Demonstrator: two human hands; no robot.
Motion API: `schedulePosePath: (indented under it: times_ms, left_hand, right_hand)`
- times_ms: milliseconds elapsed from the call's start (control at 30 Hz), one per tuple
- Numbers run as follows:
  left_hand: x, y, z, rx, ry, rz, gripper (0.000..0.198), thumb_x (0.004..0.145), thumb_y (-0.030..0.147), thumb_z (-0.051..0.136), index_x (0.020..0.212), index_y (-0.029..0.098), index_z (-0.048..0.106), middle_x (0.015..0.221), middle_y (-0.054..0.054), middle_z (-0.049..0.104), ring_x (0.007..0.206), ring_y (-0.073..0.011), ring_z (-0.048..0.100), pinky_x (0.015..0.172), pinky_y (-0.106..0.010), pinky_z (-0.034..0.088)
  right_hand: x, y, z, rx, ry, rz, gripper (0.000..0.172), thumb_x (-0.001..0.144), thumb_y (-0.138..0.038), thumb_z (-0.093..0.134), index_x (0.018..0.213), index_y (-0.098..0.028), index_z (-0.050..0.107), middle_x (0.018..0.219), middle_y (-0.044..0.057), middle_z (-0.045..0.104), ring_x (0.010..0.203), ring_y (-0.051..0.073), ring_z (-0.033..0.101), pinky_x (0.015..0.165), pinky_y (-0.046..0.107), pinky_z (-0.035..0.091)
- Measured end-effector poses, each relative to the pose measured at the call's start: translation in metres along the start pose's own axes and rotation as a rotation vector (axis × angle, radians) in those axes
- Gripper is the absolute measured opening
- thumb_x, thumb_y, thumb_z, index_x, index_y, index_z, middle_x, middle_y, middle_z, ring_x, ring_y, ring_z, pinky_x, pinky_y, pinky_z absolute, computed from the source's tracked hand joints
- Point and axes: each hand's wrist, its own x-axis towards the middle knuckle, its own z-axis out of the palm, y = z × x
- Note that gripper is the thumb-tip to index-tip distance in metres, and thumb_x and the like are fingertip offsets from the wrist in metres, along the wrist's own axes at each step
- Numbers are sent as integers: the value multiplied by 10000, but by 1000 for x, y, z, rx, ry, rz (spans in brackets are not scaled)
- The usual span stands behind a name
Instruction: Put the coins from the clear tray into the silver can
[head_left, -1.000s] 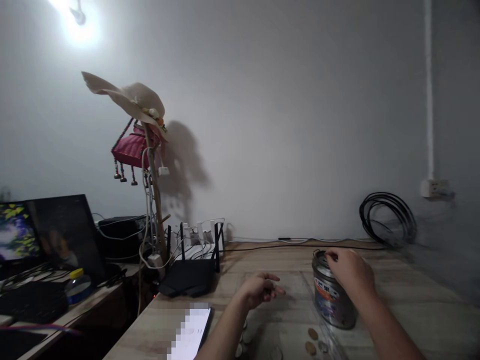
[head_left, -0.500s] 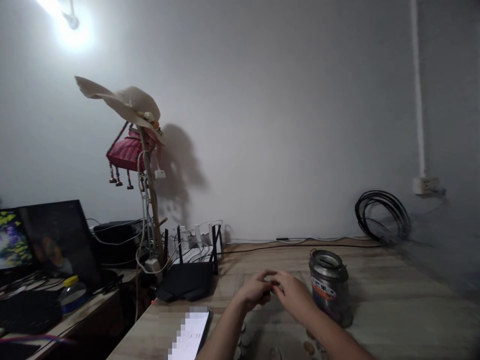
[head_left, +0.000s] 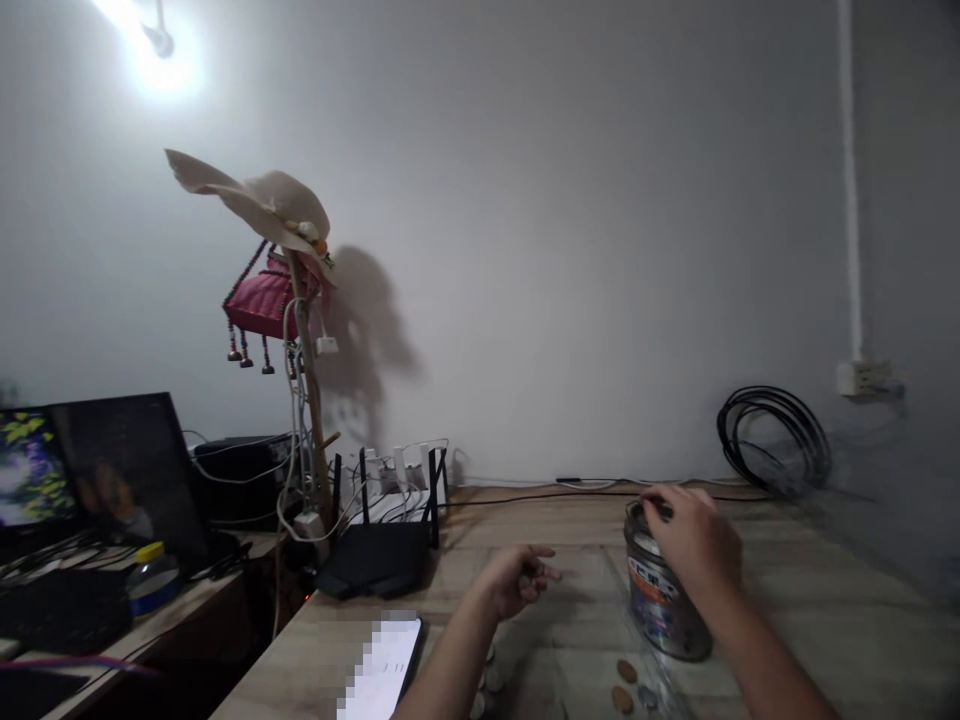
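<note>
My right hand is at the top of a metal tin with an orange and white label. Its thumb and index finger come together over the rim; anything between them is too small to make out. To the left, my left hand hovers above the table, index finger stretched out and the others loosely bent and apart, with nothing visible in it. Several pale round coins lie beside the left forearm, partly hidden by it. Nearer the tin are two gold coins and a silver coin.
A phone with a lit screen lies left of my left forearm. Behind it stands a black router with antennas. A coil of black cable leans on the wall at right. A bottle stands on the lower desk.
My hands were together over the table. The right hand has moved right to the tin's mouth, while the left stayed in place with its index finger now extended. The view shifted slightly.
</note>
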Motion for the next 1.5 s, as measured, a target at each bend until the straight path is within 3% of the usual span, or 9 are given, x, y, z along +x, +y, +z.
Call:
schedulePosePath:
  times_ms: [133,333,467,567,633,800,933,1200,1500]
  left_hand:
    - [0,0,0,-1,-21,-5,500,563,57,439,1059,93,390,817,-120,601,452,-31,416,416,-141,188]
    - [0,-3,0,120,-73,50,488,608,111,478,1082,111,361,816,-117,613,425,-25,400,409,-154,161]
    - [1,-4,-2,192,-108,78,520,627,201,528,1111,131,352,821,-90,616,397,-13,372,397,-164,142]
    - [1,-4,-2,227,-123,142,533,659,260,526,1143,128,344,800,-77,619,364,-6,321,388,-176,138]
    - [1,-4,-1,240,-132,173,543,687,306,512,1167,125,334,724,-54,615,334,-3,273,381,-184,122]
    - [1,-5,0,277,-124,212,471,690,434,506,1065,152,461,458,73,429,311,-4,236,375,-170,94]
    - [-2,-4,4,291,-130,229,345,681,469,500,820,153,510,397,89,331,313,-13,226,365,-165,100]
    - [-2,-5,7,179,-194,-25,442,710,611,318,727,179,410,432,46,424,308,-23,232,379,-169,43]
    - [-2,1,3,-2,-219,-116,306,752,419,377,785,141,501,533,12,463,346,-13,245,378,-154,24]
  right_hand:
    - [7,26,7,-85,-116,97,174,644,-334,489,667,-255,643,684,26,627,743,205,506,603,300,300]
    - [5,33,15,-54,-265,138,195,638,-389,485,663,-294,654,748,13,647,786,230,520,609,325,286]
    - [5,20,10,-42,-83,25,245,690,-373,452,774,-244,644,809,47,634,812,232,499,662,349,309]
    - [-2,-3,11,149,14,-155,259,748,-302,400,846,-195,614,829,58,614,825,187,491,723,311,334]
    - [-14,-22,19,289,-110,-219,260,764,-291,380,828,-194,613,801,53,607,784,161,504,706,275,349]
    - [-52,-57,55,507,-611,-198,243,730,-321,424,773,-197,629,712,27,615,612,127,509,568,232,351]
    - [-64,-60,78,743,-753,-92,248,718,-311,436,714,-150,625,648,28,621,574,119,504,538,217,352]
    - [-51,-52,75,909,-779,-13,208,673,-264,480,603,-123,616,584,22,605,590,135,516,570,236,378]
    - [-44,-52,53,596,-453,-54,250,714,-297,435,677,-171,648,658,44,605,630,143,515,594,245,373]
